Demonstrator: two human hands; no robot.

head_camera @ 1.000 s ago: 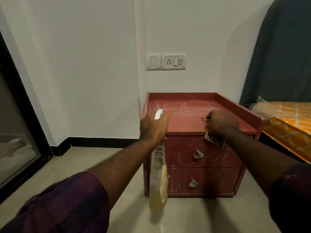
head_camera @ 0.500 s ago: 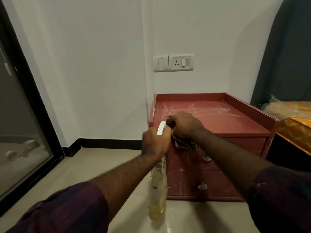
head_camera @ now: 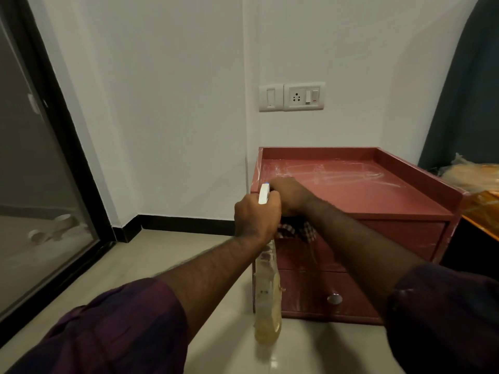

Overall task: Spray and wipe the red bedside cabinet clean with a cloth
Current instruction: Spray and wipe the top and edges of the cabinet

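The red bedside cabinet [head_camera: 378, 201] stands against the white wall, its raised-rim top streaked with wet smears. My right hand [head_camera: 293, 194] presses a checked cloth [head_camera: 295, 231] onto the top's front-left corner, and part of the cloth hangs over the upper drawer front. My left hand [head_camera: 256, 214] grips the neck of a clear spray bottle [head_camera: 267, 292] with a white nozzle, which hangs down in front of the cabinet's left edge with yellowish liquid in its lower part. The two hands almost touch.
A switch and socket plate [head_camera: 291, 97] sits on the wall above the cabinet. A dark-framed glass door [head_camera: 40, 184] fills the left side. An orange-covered bed [head_camera: 483, 206] and a dark curtain [head_camera: 464, 90] lie to the right. Pale floor tiles [head_camera: 162, 255] stretch in front.
My right hand has swept the cloth from the right part of the cabinet top to its front-left corner. The view has shifted left, and my left hand stays on the bottle.
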